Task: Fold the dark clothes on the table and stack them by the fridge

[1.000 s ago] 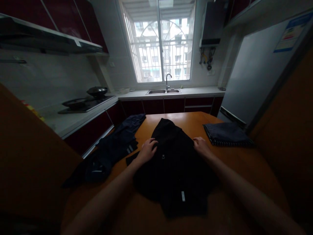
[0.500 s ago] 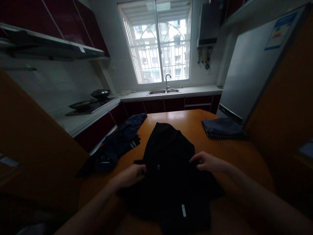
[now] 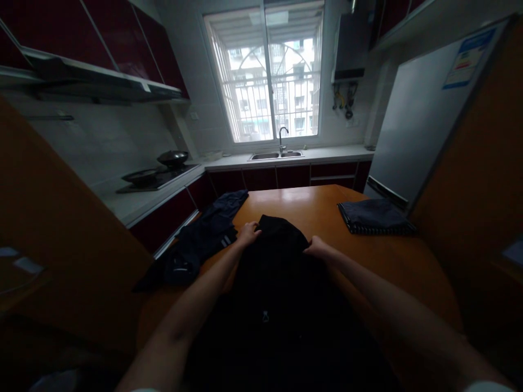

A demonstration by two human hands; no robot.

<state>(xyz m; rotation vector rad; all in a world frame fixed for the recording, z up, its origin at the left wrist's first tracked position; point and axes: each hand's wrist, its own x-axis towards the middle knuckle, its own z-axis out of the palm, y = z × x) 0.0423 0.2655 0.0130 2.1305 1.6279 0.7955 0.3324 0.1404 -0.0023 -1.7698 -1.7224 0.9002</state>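
Observation:
A black garment (image 3: 278,283) with a small pale logo lies spread over the wooden table. Its narrow far end looks like a hood, though the dark cloth hides its seams. My left hand (image 3: 248,234) pinches that end at its left edge, fingers closed on the cloth. On the opposite edge, slightly nearer to me, my right hand (image 3: 319,248) is closed on the fabric too. Beside my left arm rests a dark navy garment (image 3: 204,234) with pale stripes, loosely crumpled.
The orange-brown table (image 3: 294,197) fills the middle. A folded dark cloth stack (image 3: 375,213) sits at its far right, near the fridge (image 3: 425,114). Beyond are a counter with a sink (image 3: 265,157) and a stove with a pan (image 3: 172,158).
Both hands have moved away from me, from the garment's middle to its far end. The black garment has shifted toward me, its logo now lower, and the pale tag is no longer visible.

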